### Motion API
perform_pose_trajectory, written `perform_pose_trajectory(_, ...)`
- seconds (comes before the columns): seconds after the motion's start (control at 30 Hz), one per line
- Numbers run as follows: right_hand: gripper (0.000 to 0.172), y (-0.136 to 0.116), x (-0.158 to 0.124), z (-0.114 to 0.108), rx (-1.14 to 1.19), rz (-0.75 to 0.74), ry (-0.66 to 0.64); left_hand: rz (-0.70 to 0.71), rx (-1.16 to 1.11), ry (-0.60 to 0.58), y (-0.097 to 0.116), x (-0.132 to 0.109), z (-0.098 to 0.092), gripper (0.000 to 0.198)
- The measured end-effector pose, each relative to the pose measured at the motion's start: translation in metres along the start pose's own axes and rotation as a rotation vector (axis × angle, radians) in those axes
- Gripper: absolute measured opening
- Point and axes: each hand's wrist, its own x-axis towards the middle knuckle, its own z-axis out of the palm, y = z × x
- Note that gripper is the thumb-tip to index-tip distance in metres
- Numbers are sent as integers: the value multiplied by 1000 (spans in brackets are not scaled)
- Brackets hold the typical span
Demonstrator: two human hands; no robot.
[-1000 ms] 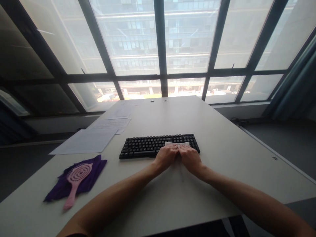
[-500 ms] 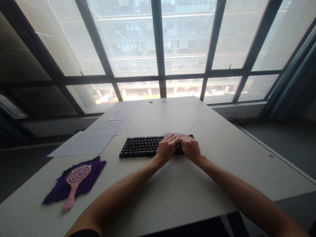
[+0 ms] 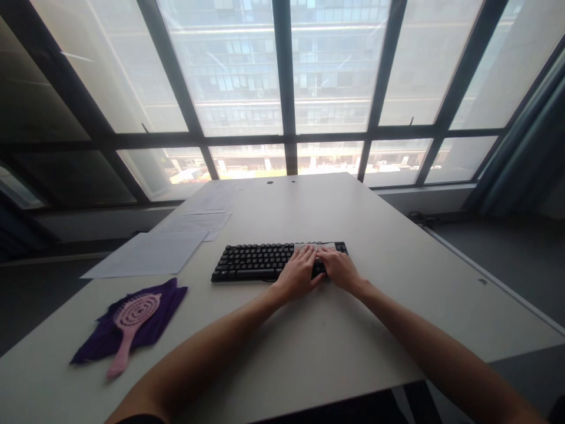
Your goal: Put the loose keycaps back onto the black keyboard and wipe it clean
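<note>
A black keyboard point(image 3: 253, 262) lies on the white table in front of me. Over the upper part of its right end is spread a thin white piece, like a tissue or wipe point(image 3: 329, 245). My left hand point(image 3: 299, 272) rests on the tissue and keys, palm down, fingers stretched forward and thumb out to the right. Touching the same tissue from the right, my right hand point(image 3: 339, 268) has its fingers pointing left, close beside the left fingertips. Its thumb is hidden. Both hands cover part of the tissue and several keys.
On the left, a pink hairbrush point(image 3: 136, 318) lies on a folded purple cloth point(image 3: 165, 315). Beyond it are several sheets of paper point(image 3: 150, 253) near the table's left edge. The white table point(image 3: 379, 235) runs toward large framed windows point(image 3: 331, 76).
My left thumb has swung out to the right, and my left hand lies flatter. Both hands have come slightly nearer to me, so more of the tissue shows beyond the fingertips.
</note>
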Motion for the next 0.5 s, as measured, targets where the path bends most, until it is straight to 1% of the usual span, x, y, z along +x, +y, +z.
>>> perform_pose_trajectory(0.03, 39, 1, 0, 0, 4, -4, 2, 4, 10, -13, 0, -1, 0, 73)
perform_pose_trajectory(0.07, 40, 1, 0, 1, 5, -5, 4, 8, 20, -26, 0, -2, 1, 74)
perform_pose_trajectory(0.17, 41, 2, 0, 3, -4, 4, 4, 5, 47, -45, 0, -3, 1, 66)
perform_pose_trajectory(0.37, 41, 1, 1, 2, 2, 10, -4, -2, 81, -16, 2, -2, 3, 60)
perform_pose_trajectory(0.5, 41, -4, -4, 1, -3, 7, -8, 6, 100, -5, 6, -5, 4, 57)
